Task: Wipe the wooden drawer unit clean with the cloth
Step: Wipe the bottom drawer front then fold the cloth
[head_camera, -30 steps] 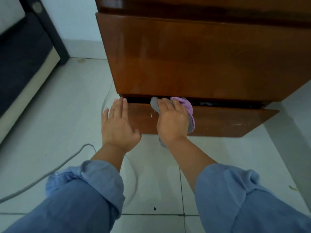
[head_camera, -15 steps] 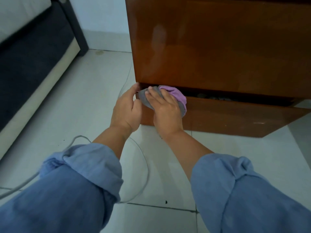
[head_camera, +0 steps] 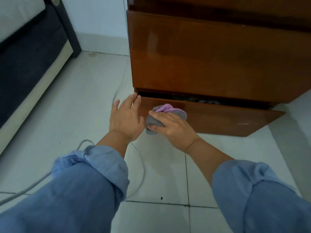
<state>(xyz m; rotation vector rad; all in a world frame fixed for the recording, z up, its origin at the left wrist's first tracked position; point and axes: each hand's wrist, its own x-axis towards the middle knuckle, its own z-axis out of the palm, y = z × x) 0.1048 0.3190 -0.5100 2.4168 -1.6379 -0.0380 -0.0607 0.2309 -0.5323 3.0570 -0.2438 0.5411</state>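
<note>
The glossy brown wooden drawer unit (head_camera: pixel 210 52) stands on the tiled floor. Its bottom drawer (head_camera: pixel 227 120) is pulled partly out, with dark items showing in the gap. My right hand (head_camera: pixel 173 126) is shut on a bunched grey and purple cloth (head_camera: pixel 165 111) and presses it against the left part of that drawer's front. My left hand (head_camera: pixel 126 118) is flat with fingers apart, resting at the drawer's left end near the unit's corner. It holds nothing.
A dark sofa (head_camera: pixel 28 52) with a pale base runs along the left. A grey cable (head_camera: pixel 33 184) and a thin clear cord (head_camera: pixel 139 167) lie on the white floor tiles under my arms. A white wall (head_camera: pixel 97 22) stands behind.
My right hand has slid the cloth down from the drawer's top edge onto its front face. My left hand has opened flat at the drawer's left end. The view has shifted left.
</note>
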